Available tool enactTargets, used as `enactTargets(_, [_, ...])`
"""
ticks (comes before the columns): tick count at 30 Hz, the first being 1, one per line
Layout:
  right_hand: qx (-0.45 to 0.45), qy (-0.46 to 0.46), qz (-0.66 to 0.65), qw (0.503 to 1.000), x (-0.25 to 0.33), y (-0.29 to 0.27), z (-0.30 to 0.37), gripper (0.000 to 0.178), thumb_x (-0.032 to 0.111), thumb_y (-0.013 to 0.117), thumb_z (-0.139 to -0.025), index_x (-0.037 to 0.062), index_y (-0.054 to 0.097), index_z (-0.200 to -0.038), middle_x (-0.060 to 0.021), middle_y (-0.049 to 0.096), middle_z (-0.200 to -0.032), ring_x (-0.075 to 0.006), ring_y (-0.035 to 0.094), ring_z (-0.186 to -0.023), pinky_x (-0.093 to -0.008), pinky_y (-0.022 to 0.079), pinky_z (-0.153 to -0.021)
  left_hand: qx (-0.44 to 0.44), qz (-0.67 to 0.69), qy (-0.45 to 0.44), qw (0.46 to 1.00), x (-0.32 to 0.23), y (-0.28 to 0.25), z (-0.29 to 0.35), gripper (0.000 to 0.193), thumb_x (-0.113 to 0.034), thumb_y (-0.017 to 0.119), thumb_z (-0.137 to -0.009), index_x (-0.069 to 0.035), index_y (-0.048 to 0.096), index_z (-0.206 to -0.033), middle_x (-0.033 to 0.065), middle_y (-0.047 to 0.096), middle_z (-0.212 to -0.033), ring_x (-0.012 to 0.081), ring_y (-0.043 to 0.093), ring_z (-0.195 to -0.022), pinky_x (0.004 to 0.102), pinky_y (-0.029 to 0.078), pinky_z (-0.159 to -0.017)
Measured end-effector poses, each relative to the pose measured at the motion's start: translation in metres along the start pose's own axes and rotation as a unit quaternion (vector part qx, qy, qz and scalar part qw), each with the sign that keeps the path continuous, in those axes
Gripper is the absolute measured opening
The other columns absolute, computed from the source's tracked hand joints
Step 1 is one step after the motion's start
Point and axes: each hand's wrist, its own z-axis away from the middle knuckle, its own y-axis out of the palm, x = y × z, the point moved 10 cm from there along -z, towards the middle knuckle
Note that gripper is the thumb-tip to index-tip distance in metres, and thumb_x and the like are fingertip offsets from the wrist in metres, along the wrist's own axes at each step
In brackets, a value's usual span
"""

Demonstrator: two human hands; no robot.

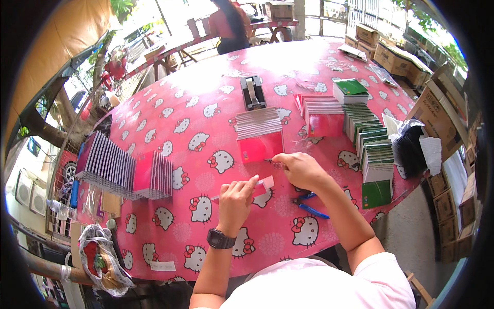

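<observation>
At one o'clock from the left hand (236, 198) stands a row of pink notebooks (259, 138). Under that hand lies a thin pink booklet (263, 186), probably light, flexible and slick, best taken by its long edges; whether the hand grips or merely presses, I cannot tell. At two o'clock, apart, the right hand (302, 170) pinches a small dark piece (269, 160).

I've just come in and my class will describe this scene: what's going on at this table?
A person is working bare-handed at a pink-covered table. The left hand is over a flat pink piece with a pale end. The right hand has its fingers drawn together near a row of red notebooks; what they pinch, if anything, is unclear. A blue-handled tool lies unheld by the right forearm. Green notebooks are at the right.
</observation>
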Motion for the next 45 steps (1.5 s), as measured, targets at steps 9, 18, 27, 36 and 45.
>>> enactTargets(9, [-0.058,-0.058,-0.284,0.955,0.017,0.097,0.039,0.084,0.011,0.058,-0.087,-0.0054,0.000,-0.146,-0.0304,0.030,-0.144,-0.0332,0.032,-0.136,-0.0318,0.026,-0.110,-0.006,-0.016,0.000,1.000,-0.002,0.014,0.002,0.033,-0.009,0.062,-0.082,-0.009,0.062,-0.116,0.0033,0.066,-0.088,0.0184,0.061,-0.083,0.0331,0.043,-0.075])
enactTargets(18, [-0.065,0.020,-0.048,0.997,-0.009,0.019,0.067,0.040,0.018,0.069,-0.081,0.0080,0.056,-0.118,-0.0124,0.061,-0.109,-0.0289,0.059,-0.101,-0.0368,0.049,-0.086,-0.006,0.002,0.007,1.000,-0.002,0.011,0.010,0.035,-0.006,0.061,-0.082,-0.010,0.062,-0.116,0.0032,0.066,-0.089,0.0187,0.061,-0.082,0.0334,0.044,-0.075])
enactTargets(27, [-0.263,0.062,0.162,0.949,-0.084,0.023,0.064,0.044,0.017,0.077,-0.070,0.0084,0.058,-0.109,-0.0098,0.052,-0.097,-0.0261,0.054,-0.102,-0.0384,0.050,-0.082,0.024,0.015,0.026,0.999,-0.022,0.014,0.001,0.031,-0.009,0.061,-0.083,-0.009,0.063,-0.114,0.0028,0.066,-0.091,0.0183,0.061,-0.083,0.0330,0.043,-0.075])
enactTargets(36, [-0.052,-0.049,-0.213,0.974,0.010,0.080,0.060,0.072,0.028,0.063,-0.087,0.0010,0.028,-0.143,-0.0151,0.057,-0.097,-0.0244,0.058,-0.085,-0.0340,0.047,-0.080,-0.009,-0.014,0.005,1.000,-0.021,0.015,0.005,0.033,-0.009,0.062,-0.083,-0.009,0.063,-0.116,0.0050,0.067,-0.094,0.0204,0.062,-0.085,0.0340,0.044,-0.076])
enactTargets(45, [0.000,-0.060,-0.313,0.948,-0.004,0.050,0.052,0.027,0.025,0.056,-0.094,0.0031,0.050,-0.109,-0.0079,0.054,-0.084,-0.0160,0.058,-0.077,-0.0297,0.045,-0.066,-0.003,0.088,-0.034,0.996,-0.012,0.011,0.010,0.020,-0.007,0.065,-0.081,-0.009,0.067,-0.100,0.0056,0.068,-0.089,0.0220,0.063,-0.081,0.0347,0.045,-0.079])
